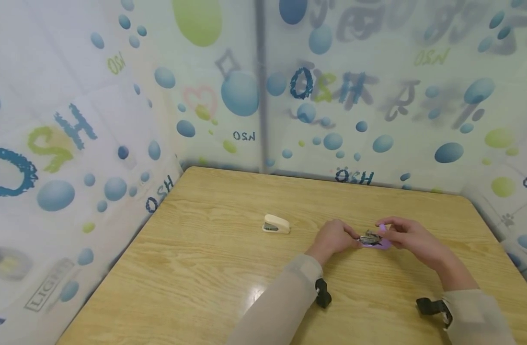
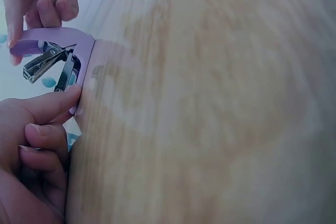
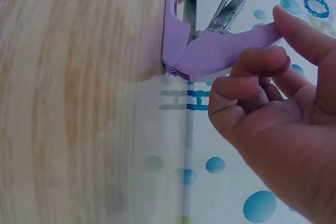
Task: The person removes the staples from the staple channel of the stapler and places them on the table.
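Note:
A purple stapler (image 1: 383,245) stands on the table with its top cover swung up, baring the metal magazine parts (image 3: 226,13) inside. My left hand (image 1: 334,236) pinches the free end of the stapler's base between thumb and fingers. On the other side, my right hand (image 1: 414,238) holds the tip of the raised purple cover (image 3: 220,51). Its remaining fingers (image 3: 257,72) are bent below the cover in the right wrist view. A cream stapler (image 1: 276,224) sits closed on the table to the left of both hands.
The wooden table (image 1: 194,239) has its back edge against a white curtain (image 1: 229,158) printed with blue and green bubbles. Similar curtains hang along the left and right sides. Black camera mounts (image 1: 322,293) are strapped at both wrists.

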`<state>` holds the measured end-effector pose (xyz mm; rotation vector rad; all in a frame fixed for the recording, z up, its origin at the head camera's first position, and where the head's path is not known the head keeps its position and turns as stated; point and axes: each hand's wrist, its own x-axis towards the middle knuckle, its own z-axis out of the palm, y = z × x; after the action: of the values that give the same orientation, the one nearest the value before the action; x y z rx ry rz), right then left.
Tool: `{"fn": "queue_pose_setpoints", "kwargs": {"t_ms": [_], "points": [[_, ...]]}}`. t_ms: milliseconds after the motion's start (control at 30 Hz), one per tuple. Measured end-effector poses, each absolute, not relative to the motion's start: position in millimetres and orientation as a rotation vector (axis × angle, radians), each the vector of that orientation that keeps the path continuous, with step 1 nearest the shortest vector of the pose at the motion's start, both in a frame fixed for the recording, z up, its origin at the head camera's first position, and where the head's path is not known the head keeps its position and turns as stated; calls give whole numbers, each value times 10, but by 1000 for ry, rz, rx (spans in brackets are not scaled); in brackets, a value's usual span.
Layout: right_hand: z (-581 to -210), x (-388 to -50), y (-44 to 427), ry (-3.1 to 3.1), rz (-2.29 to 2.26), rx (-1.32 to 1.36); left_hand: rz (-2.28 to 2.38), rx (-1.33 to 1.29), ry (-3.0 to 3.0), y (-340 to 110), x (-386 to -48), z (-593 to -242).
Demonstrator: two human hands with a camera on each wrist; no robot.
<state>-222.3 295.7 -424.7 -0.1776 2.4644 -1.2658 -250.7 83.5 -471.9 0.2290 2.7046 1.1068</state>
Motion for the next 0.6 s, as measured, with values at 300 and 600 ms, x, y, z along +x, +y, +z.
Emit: {"fn": "queue_pose_setpoints", "kwargs": {"t_ms": [300, 600], "points": [[-4169, -2135, 3092, 2614, -1154, -203, 1108, 201, 2690, 833, -2507, -4714], [-4126, -2096, 3212, 2638, -1079, -179, 1110, 193, 2674, 843, -2504, -4718]]}}
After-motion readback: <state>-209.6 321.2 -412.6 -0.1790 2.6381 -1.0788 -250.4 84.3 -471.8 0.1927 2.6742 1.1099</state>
